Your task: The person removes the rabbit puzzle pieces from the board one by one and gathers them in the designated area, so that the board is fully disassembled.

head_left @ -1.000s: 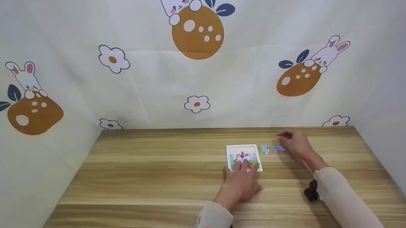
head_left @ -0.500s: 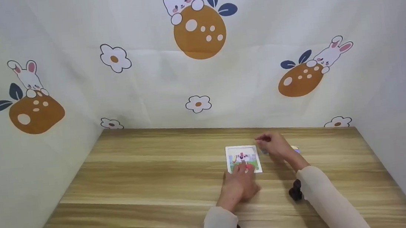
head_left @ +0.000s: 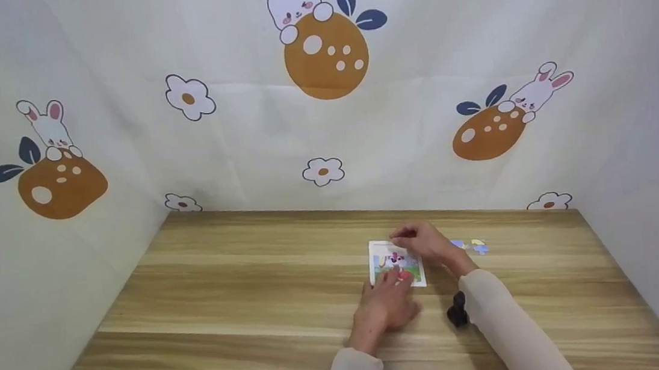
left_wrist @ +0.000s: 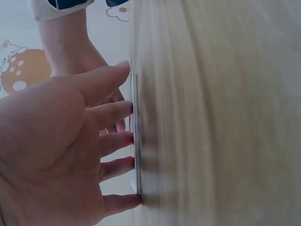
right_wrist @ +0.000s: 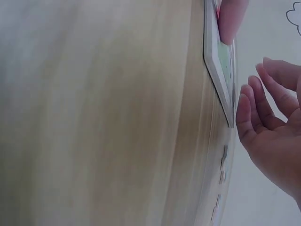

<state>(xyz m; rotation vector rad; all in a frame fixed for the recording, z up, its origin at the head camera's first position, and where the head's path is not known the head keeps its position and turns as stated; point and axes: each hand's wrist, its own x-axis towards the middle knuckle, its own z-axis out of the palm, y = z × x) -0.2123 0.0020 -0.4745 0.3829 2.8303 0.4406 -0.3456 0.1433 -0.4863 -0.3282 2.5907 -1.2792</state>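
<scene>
A square white-framed picture puzzle [head_left: 375, 253] lies flat on the wooden table, its thin edge [left_wrist: 137, 155] seen side-on in the left wrist view. My left hand [head_left: 385, 309] rests its spread fingertips on the near part of it. Over the board's far right corner is my right hand [head_left: 426, 242], thumb and forefinger tips close together; in the right wrist view this hand [right_wrist: 277, 122] is above the board [right_wrist: 217, 61], its other fingers bent. Whether a small piece is between the tips cannot be made out.
Loose puzzle pieces [head_left: 479, 247] lie right of the board, partly behind the right forearm; they also show edge-on in the right wrist view [right_wrist: 223, 169]. Patterned cloth walls [head_left: 240, 139] stand behind and beside the table [head_left: 224, 280].
My right hand has moved left from beside the loose pieces to over the board's far right corner, uncovering pieces on the right. My left hand has stayed on the board.
</scene>
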